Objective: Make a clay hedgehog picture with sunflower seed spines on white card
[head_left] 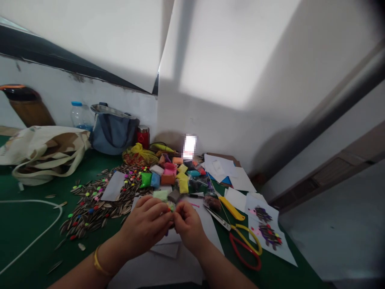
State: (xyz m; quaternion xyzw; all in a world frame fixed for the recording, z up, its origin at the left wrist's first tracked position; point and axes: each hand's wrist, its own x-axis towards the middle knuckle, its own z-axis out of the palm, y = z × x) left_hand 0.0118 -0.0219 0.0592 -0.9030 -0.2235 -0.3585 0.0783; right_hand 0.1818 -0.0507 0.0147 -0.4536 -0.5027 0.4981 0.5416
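Note:
My left hand (148, 220), with a yellow bracelet at its wrist, is closed with its fingertips drawn together over white paper (204, 230). Right against it, my right hand (189, 224) pinches thumb to forefinger. Between the fingertips shows a small whitish and coloured thing (171, 206), mostly hidden, and I cannot make out its kind. Just beyond the hands lie a grey clay packet (174, 196) and a pale green one (160, 195). Striped sunflower seeds (90, 200) mixed with small coloured balls are heaped to the left.
Right of my hands lie scissors (245, 241) with red and yellow handles, a yellow utility knife (231, 208), and paper with seed-covered animal figures (270, 235). Several colourful clay packets (168, 179) sit behind. At the back left are a canvas bag (45, 144), a blue bag (112, 132) and a red flask (143, 136).

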